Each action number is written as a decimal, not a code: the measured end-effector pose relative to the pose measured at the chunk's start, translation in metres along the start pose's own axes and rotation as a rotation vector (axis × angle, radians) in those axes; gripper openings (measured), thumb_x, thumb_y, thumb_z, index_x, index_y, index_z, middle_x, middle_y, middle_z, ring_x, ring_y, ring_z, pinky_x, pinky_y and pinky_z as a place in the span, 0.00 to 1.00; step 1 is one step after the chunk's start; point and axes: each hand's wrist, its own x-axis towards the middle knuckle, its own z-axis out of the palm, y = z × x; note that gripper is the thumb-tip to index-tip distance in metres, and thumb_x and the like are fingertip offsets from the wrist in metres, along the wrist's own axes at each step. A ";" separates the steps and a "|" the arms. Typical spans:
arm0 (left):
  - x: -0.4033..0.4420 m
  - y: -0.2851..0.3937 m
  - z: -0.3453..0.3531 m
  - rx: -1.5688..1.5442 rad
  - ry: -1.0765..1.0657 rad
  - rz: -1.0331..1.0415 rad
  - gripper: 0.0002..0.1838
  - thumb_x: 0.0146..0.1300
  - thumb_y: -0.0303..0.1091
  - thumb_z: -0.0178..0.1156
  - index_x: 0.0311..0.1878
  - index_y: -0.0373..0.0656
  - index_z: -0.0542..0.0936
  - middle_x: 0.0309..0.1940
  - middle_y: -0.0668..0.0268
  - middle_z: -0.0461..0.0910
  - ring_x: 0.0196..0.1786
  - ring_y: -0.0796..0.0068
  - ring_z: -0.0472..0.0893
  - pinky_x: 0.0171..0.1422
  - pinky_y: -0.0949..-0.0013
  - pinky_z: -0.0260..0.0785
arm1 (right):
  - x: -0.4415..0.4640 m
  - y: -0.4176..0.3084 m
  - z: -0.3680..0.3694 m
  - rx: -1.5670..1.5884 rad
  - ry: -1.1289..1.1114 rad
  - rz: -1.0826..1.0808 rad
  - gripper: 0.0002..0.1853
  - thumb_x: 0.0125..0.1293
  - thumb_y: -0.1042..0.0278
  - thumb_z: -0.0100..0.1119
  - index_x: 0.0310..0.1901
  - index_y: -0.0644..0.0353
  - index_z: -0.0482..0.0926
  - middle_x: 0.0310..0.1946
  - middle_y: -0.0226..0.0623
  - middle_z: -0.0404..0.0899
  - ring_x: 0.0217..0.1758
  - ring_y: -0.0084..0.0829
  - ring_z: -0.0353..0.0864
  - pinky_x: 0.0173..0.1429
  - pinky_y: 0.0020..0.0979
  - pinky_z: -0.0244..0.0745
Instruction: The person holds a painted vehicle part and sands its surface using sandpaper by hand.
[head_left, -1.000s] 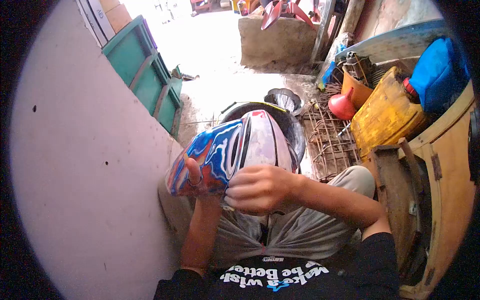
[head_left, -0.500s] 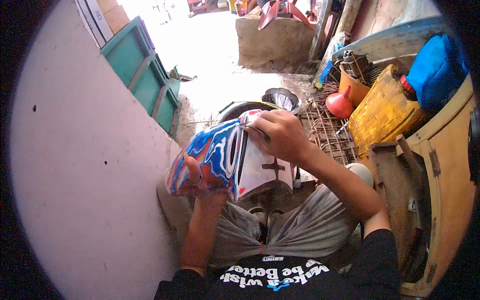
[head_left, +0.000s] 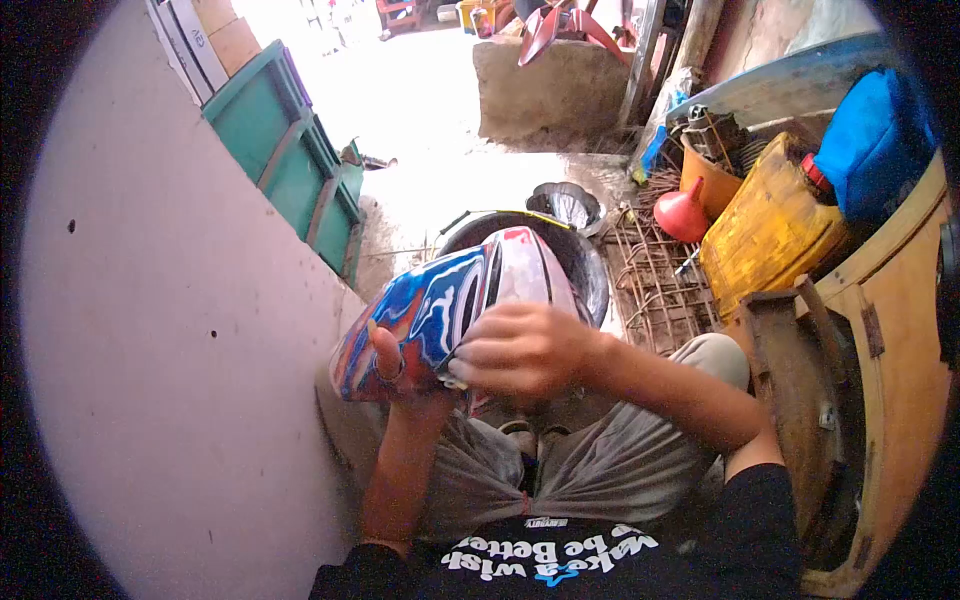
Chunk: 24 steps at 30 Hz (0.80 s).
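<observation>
A curved painted shell (head_left: 425, 300), with blue, white and orange swirls and a white and red side, is held above my lap; what it is part of I cannot tell. My left hand (head_left: 392, 375) supports its near left end from below, thumb up against the painted surface. Across the white side lies my right hand (head_left: 520, 350), slightly blurred, its fingers closed by the near edge. A small pale bit shows at those fingertips, too unclear to name. The right hand hides part of the white side.
A black basin (head_left: 590, 275) stands on the floor beyond the shell. To the right are rusty metal grating (head_left: 650, 262), a red funnel (head_left: 681, 210), a yellow jerrycan (head_left: 770, 225) and a blue container (head_left: 870, 145). A pale wall (head_left: 180, 350) rises close on my left.
My right hand has moved from the far top of the shell down to its near edge. The far red and white end is now uncovered. My left hand stays almost in place.
</observation>
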 end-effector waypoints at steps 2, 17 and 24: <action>0.000 0.003 0.005 -0.165 -0.091 -0.047 0.60 0.61 0.80 0.58 0.80 0.36 0.58 0.75 0.51 0.69 0.74 0.53 0.74 0.78 0.47 0.66 | -0.013 0.029 -0.009 -0.110 -0.032 0.131 0.08 0.59 0.65 0.67 0.41 0.52 0.85 0.35 0.30 0.85 0.39 0.34 0.88 0.44 0.38 0.85; -0.002 0.004 0.006 0.263 -0.075 0.065 0.61 0.61 0.80 0.59 0.77 0.31 0.61 0.71 0.49 0.73 0.68 0.55 0.77 0.73 0.52 0.72 | 0.011 -0.019 0.000 -0.048 0.035 0.142 0.08 0.59 0.65 0.63 0.40 0.52 0.84 0.33 0.29 0.81 0.38 0.35 0.85 0.43 0.39 0.82; -0.002 -0.007 0.009 0.075 -0.055 0.029 0.61 0.60 0.81 0.59 0.78 0.33 0.62 0.72 0.51 0.72 0.71 0.56 0.76 0.75 0.52 0.70 | 0.002 0.020 -0.027 -0.253 -0.100 0.349 0.07 0.64 0.65 0.64 0.43 0.53 0.84 0.36 0.34 0.86 0.41 0.34 0.88 0.45 0.39 0.83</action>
